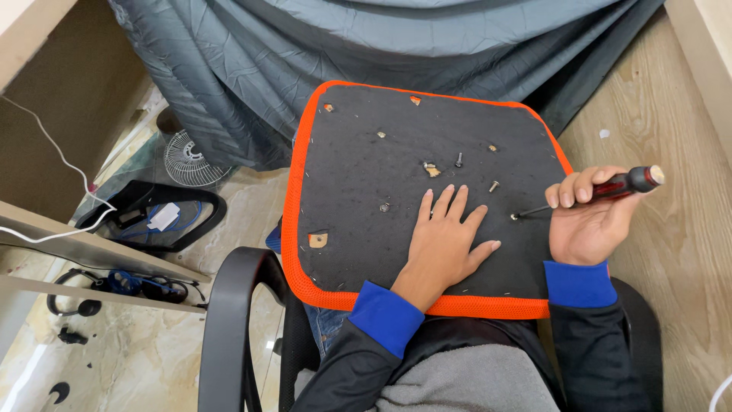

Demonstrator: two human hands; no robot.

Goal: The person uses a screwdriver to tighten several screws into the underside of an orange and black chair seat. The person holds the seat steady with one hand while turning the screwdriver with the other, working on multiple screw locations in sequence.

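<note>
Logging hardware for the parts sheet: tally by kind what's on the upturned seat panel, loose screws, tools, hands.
Loose screws lying on the seat panel: 2 ()
Screw under the screwdriver tip: 1
Screwdriver, in right hand: 1
Hand flat on panel, left hand: 1
Total: 5

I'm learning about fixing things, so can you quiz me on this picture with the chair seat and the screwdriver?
1. True or false: the left hand lies flat and open on the black underside of the seat cushion.
2. Which hand holds the screwdriver? A) left B) right C) both
3. Fill in: the edge of the seat cushion is coloured ____.

Key:
1. True. Its fingers are spread on the black fabric, holding nothing.
2. B. The right hand has a closed grip on the red and black handle, with the tip at a screw in the fabric.
3. Orange.
</note>
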